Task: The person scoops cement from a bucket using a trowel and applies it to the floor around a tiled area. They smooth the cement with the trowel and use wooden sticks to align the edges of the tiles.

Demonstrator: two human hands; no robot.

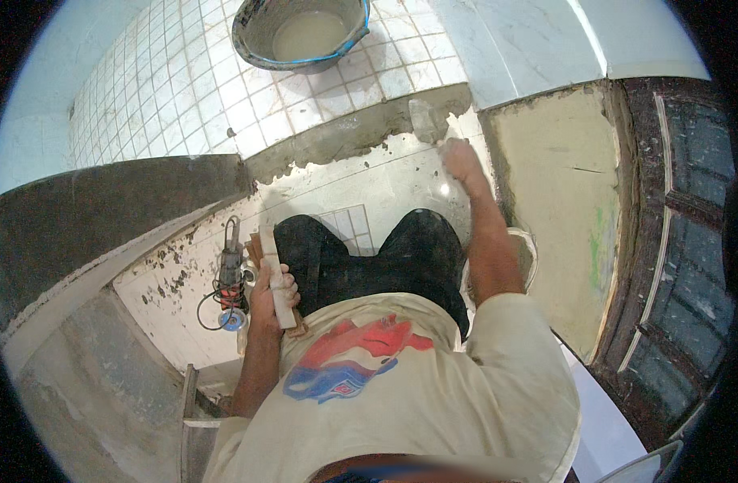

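My right hand [463,159] is closed around the handle of a trowel, reaching forward to the right. The trowel's grey blade [424,121] lies against a strip of grey mortar [337,138] that runs along the edge of the small-tiled floor. My left hand [276,290] rests beside my left thigh, its fingers wrapped round a long, pale flat strip [278,310] with brown wood-like pieces along it. What exactly this strip is, I cannot make out. Between my knees and the mortar is a glossy white floor [369,181] with a ragged mortar edge.
A black bucket [260,56] of greyish liquid stands ahead on the white tiles [176,105]. An angle grinder [230,274] with a blue disc and a coiled cord lies to my left. A dark low wall [119,197] borders the left; a dark-framed door [679,241] is at right.
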